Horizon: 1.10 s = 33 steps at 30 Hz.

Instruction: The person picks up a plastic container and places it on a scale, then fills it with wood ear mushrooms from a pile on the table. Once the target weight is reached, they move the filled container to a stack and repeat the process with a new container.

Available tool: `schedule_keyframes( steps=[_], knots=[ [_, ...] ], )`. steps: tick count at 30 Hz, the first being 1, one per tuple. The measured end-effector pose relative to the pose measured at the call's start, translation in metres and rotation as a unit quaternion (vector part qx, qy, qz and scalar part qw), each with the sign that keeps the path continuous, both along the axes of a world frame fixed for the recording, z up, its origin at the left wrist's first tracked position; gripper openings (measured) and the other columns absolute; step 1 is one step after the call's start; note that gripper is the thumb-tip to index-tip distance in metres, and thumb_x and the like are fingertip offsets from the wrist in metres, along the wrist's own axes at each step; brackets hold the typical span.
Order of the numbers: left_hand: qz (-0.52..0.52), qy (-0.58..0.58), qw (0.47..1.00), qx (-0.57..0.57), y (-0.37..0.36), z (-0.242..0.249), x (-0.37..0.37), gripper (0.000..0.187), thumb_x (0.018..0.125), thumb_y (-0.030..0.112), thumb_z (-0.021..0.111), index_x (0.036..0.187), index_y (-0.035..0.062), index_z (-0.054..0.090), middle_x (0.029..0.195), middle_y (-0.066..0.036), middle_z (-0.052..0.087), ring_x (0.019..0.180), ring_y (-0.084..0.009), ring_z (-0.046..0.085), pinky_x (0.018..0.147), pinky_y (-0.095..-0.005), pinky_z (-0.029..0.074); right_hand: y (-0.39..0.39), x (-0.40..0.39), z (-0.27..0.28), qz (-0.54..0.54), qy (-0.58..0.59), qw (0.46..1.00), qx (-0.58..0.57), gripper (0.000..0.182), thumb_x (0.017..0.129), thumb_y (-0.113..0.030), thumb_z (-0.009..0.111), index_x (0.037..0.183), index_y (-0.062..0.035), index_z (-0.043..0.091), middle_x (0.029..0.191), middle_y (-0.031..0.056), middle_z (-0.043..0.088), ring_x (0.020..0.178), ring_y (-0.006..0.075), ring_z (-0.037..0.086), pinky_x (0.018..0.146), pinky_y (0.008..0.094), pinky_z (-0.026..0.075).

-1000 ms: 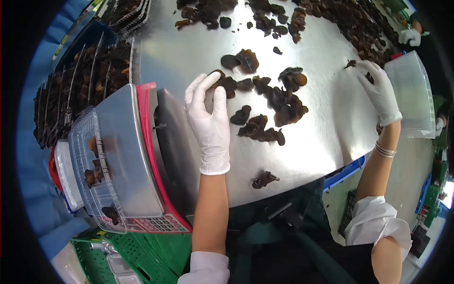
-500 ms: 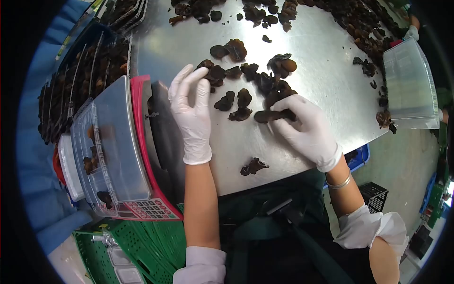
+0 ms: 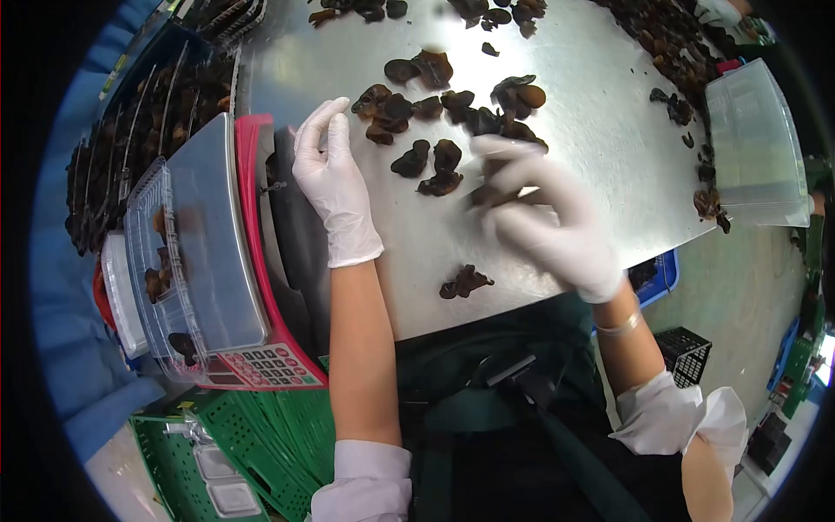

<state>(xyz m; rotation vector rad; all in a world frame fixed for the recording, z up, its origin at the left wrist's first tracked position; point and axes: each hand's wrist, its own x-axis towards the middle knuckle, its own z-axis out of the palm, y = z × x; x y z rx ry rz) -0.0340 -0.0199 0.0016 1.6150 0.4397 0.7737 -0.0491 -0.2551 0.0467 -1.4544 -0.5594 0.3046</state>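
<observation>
Wood ear mushrooms (image 3: 383, 111) lie in loose pieces over the metal table. My left hand (image 3: 335, 187), in a white glove, hovers near the table's left side beside them. Its fingers are lightly bent, the thumb stands apart, and nothing shows in its grasp. My right hand (image 3: 552, 222), also gloved and blurred by motion, has its fingers round a dark wood ear piece (image 3: 491, 187), partly hidden by them. One piece (image 3: 466, 282) lies alone near the front edge. At left stands a pink-framed scale (image 3: 261, 364) bearing a clear plastic tray (image 3: 178, 270) with a few pieces in it.
Filled clear trays of wood ear (image 3: 143, 143) are stacked behind the scale. Green crates (image 3: 217, 439) stand below at left. A translucent bin (image 3: 755, 148) sits at the table's right edge, near a larger heap (image 3: 670, 52). Another person's gloved hand (image 3: 718, 12) is at top right.
My left hand has drawn left, away from the cluster of wood ear pieces. My right hand has moved up slightly with its piece, turning and blurring. The view has shifted a little.
</observation>
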Motion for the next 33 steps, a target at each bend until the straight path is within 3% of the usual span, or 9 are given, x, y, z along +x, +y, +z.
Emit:
schedule_keyframes(
  steps=[4,12,15,17,20,26,30,32,33],
  knots=[
    [-0.013,-0.014,1.000,-0.002,0.001,-0.004,-0.002,0.018,0.096,0.006,0.059,0.106,0.0014,0.073,0.114,-0.006,0.067,0.106,-0.0146,0.060,0.095,-0.0278,0.046,0.046,0.014,-0.023,0.069,-0.261,0.919,-0.286,0.021,0.084,-0.015,0.066,0.098,-0.0032,0.055,0.116,0.0111,0.062,0.100,0.0300,0.062,0.083,0.0373,0.053],
    [-0.010,-0.003,1.000,-0.028,0.001,0.000,-0.005,0.019,0.097,0.005,0.058,0.108,0.0009,0.072,0.110,-0.004,0.068,0.104,-0.0130,0.061,0.095,-0.0267,0.046,-0.033,0.001,0.024,-0.067,-0.161,0.964,-0.202,0.027,0.078,0.005,0.062,0.103,-0.0009,0.059,0.095,0.0056,0.063,0.083,0.0168,0.060,0.079,0.0300,0.051],
    [-0.013,-0.001,0.999,-0.041,-0.002,0.003,-0.004,0.019,0.097,0.005,0.057,0.109,-0.0001,0.072,0.109,-0.005,0.070,0.104,-0.0127,0.061,0.095,-0.0267,0.046,-0.036,-0.032,0.041,-0.008,-0.022,0.986,-0.167,0.038,0.077,0.007,0.057,0.114,-0.0017,0.060,0.097,0.0076,0.066,0.082,0.0165,0.067,0.079,0.0302,0.053],
    [-0.015,-0.001,0.999,-0.047,-0.003,0.004,-0.002,0.019,0.097,0.005,0.057,0.109,-0.0007,0.071,0.108,-0.005,0.070,0.104,-0.0126,0.061,0.096,-0.0269,0.046,-0.019,-0.043,0.035,0.064,-0.128,0.933,-0.330,0.054,0.077,-0.001,0.057,0.131,-0.0085,0.059,0.112,0.0139,0.061,0.086,0.0288,0.063,0.080,0.0380,0.052],
    [-0.009,0.011,1.000,-0.019,0.000,0.000,-0.006,0.020,0.098,0.005,0.056,0.109,-0.0014,0.071,0.108,-0.006,0.071,0.104,-0.0124,0.062,0.097,-0.0276,0.046,0.011,-0.060,0.007,0.006,-0.300,0.876,-0.377,0.047,0.080,-0.016,0.066,0.126,-0.0103,0.061,0.109,0.0141,0.056,0.093,0.0295,0.057,0.082,0.0395,0.049],
    [-0.012,0.013,1.000,0.001,-0.001,0.002,-0.008,0.020,0.097,0.004,0.055,0.109,-0.0019,0.071,0.109,-0.006,0.071,0.104,-0.0128,0.062,0.096,-0.0272,0.046,0.023,-0.050,-0.030,-0.042,-0.285,0.870,-0.401,0.030,0.075,-0.018,0.073,0.103,-0.0124,0.064,0.105,0.0098,0.058,0.088,0.0282,0.059,0.075,0.0376,0.052],
    [-0.018,0.022,0.999,0.014,0.001,-0.003,-0.010,0.020,0.097,0.003,0.056,0.109,-0.0009,0.071,0.110,-0.005,0.069,0.103,-0.0129,0.062,0.094,-0.0269,0.046,-0.036,-0.006,-0.036,-0.247,-0.223,0.886,-0.321,0.016,0.077,-0.002,0.066,0.092,-0.0056,0.063,0.093,0.0124,0.060,0.087,0.0284,0.061,0.077,0.0363,0.050],
    [-0.015,0.022,1.000,0.012,0.000,-0.001,-0.011,0.019,0.097,0.003,0.057,0.109,0.0000,0.072,0.111,-0.005,0.068,0.102,-0.0128,0.062,0.093,-0.0268,0.047,-0.098,0.023,-0.039,-0.387,-0.248,0.812,-0.360,0.025,0.080,-0.006,0.069,0.104,-0.0051,0.065,0.104,0.0140,0.064,0.100,0.0305,0.061,0.089,0.0392,0.048],
    [-0.021,0.026,0.999,0.028,-0.004,0.002,-0.011,0.019,0.096,0.003,0.057,0.108,0.0008,0.072,0.111,-0.005,0.068,0.102,-0.0133,0.062,0.091,-0.0269,0.049,-0.126,0.029,-0.032,-0.450,-0.295,0.713,-0.450,0.030,0.080,-0.009,0.071,0.109,-0.0059,0.065,0.111,0.0142,0.064,0.105,0.0313,0.059,0.094,0.0409,0.045]
  ],
)
